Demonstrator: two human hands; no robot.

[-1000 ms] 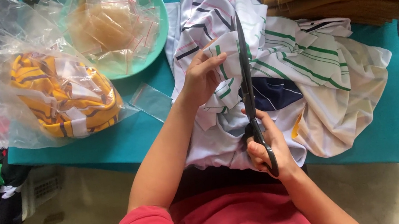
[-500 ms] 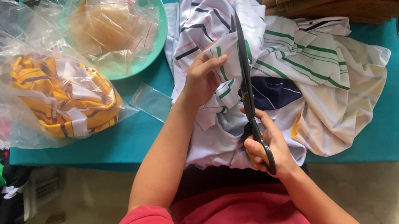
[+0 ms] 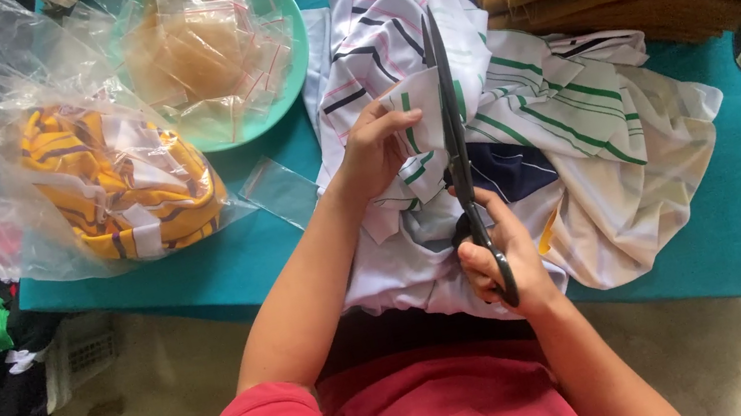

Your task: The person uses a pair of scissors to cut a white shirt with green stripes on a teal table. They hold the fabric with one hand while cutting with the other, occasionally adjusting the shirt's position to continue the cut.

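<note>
step: you are cutting the striped fabric [image 3: 434, 105].
left hand [image 3: 371, 152]: pinches fabric taut.
right hand [image 3: 501, 256]: grips scissors [image 3: 448, 113].
next: likely a steady snip.

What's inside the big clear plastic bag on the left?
The clear plastic bag holds bunched yellow fabric with dark and white stripes. Whatever lies beneath that bundle is covered, and glare hides the bag's left part.

Both bare forearms reach forward from red sleeves. The left hand [image 3: 377, 148] is curled, fingers pinching closed. The right hand [image 3: 498, 257] is clenched, fingers wrapped tight, thumb forward.
</note>
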